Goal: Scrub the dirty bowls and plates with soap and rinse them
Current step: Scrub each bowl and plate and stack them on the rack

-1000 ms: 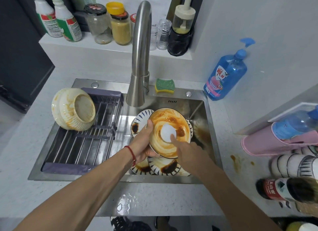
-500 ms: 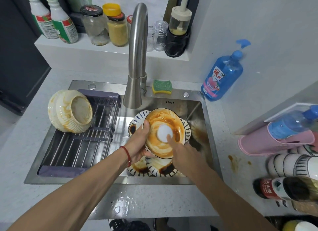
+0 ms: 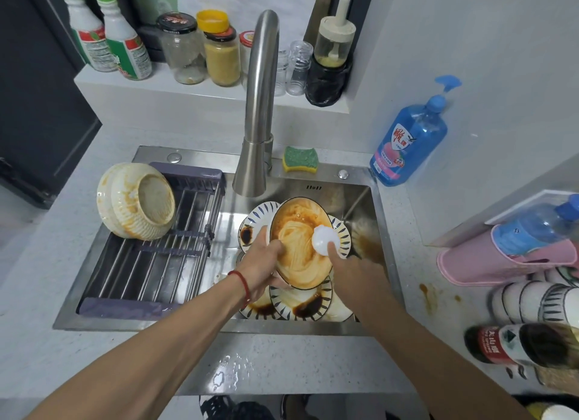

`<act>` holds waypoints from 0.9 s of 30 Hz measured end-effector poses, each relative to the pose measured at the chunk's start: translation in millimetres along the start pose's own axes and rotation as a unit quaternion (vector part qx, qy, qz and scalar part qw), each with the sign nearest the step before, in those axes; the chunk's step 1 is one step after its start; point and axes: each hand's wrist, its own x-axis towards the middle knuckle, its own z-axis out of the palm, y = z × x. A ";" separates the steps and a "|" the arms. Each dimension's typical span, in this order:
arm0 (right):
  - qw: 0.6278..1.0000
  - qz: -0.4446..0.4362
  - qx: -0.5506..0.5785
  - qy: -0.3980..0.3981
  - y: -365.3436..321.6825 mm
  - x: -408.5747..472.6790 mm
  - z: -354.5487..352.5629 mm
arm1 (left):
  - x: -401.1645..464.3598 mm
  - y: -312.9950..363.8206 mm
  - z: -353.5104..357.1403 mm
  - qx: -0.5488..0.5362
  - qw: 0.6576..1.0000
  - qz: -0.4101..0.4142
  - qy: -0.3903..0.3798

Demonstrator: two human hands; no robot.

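Over the steel sink [image 3: 380, 231] my left hand [image 3: 261, 263] grips the left rim of a bowl [image 3: 296, 247] smeared with brown sauce, tilted toward me. My right hand [image 3: 351, 269] holds a round white scrubber [image 3: 324, 239] against the bowl's right inner wall; pale swirl marks cross the sauce. Under the bowl lie several dirty blue-striped plates [image 3: 297, 307] with dark sauce patches. A stained cream bowl [image 3: 138, 200] leans on its side on the drying rack [image 3: 150, 266] at the sink's left.
The tall steel tap [image 3: 258, 112] rises just behind the bowl, no water running. A green-yellow sponge [image 3: 300, 159] lies on the sink's back rim, a blue soap pump bottle [image 3: 407, 137] right of it. Jars and bottles crowd the back ledge; cups and bottles lie at right.
The white scrubber has moved from the bowl's middle to its right side, leaving pale swirl marks in the sauce. My left hand keeps its hold on the rim.
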 end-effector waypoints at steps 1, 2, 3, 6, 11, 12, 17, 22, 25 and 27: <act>1.000 0.005 0.007 0.003 -1.4 4.8 -3.2 | -2.4 0.1 1.3 -0.016 1.000 -0.010 -0.005; 1.000 0.012 0.018 0.015 -4.5 9.1 -5.4 | -5.3 1.4 2.1 -0.034 0.999 -0.022 -0.016; 0.999 0.017 0.035 0.025 -8.5 12.7 -7.8 | -6.9 2.7 1.8 -0.043 0.998 -0.032 -0.034; 0.993 -0.015 0.108 0.032 -19.4 27.2 -18.3 | -10.9 7.2 -3.5 -0.057 0.991 -0.065 -0.102; 0.979 -0.156 0.126 -0.024 -34.0 23.0 -38.2 | -10.9 5.4 -13.4 -0.102 0.982 -0.079 -0.140; 0.980 -0.162 0.111 -0.022 -28.1 21.3 -40.6 | -12.0 5.5 -15.1 -0.105 0.980 -0.080 -0.149; 0.994 -0.081 0.065 0.027 -16.6 25.9 -44.2 | -15.3 5.6 -15.1 -0.139 0.969 -0.098 -0.180; 0.985 -0.149 0.082 0.010 -28.8 7.4 -50.6 | -7.3 4.6 -23.7 -0.187 0.962 -0.093 -0.176; 0.981 -0.179 0.067 -0.023 -32.7 -0.5 -51.9 | 1.4 -3.6 -24.0 -0.214 0.961 -0.092 -0.151; 0.975 -0.208 0.048 -0.062 -32.5 -10.4 -46.8 | 5.5 -5.0 -23.6 -0.211 0.967 -0.086 -0.117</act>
